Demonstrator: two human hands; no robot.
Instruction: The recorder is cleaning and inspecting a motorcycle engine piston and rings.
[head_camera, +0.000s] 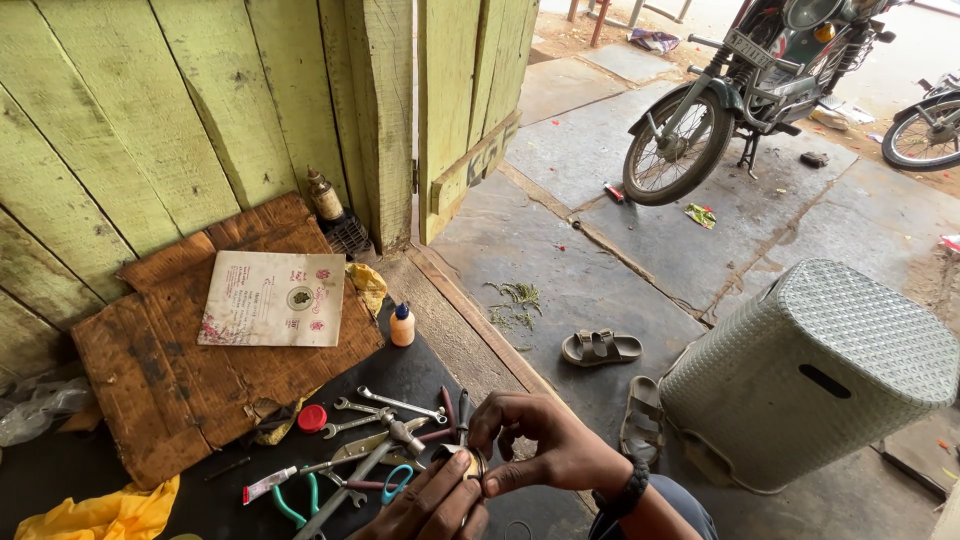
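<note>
Right hand: our right hand (545, 445) has thumb and forefinger pressed together, pinching a small brass-coloured metal part (470, 462) from above.
Left hand: our left hand (430, 505) comes up from the bottom edge, fingers curled under the same part and pinching it; we cannot tell exactly how they close.
Part: held in the air between both hands, just above the near edge of the black mat (400, 375).
Tools: spanners (385, 408), a hammer (385, 450) and green-handled pliers (298, 505) lie just left of the hands, close but apart.
Left side: worn cardboard sheet (170, 370) with a printed card (272, 298), a small orange-capped bottle (402, 325), a red cap (312, 418), yellow cloth (105, 515).
Edges: green plank wall (150, 110) behind; mat ends at a wooden sill (470, 320).
Open room: stone floor (560, 260) to the right, with sandals (600, 347), an upturned grey basket (810, 375), a motorbike (745, 85) well apart.
</note>
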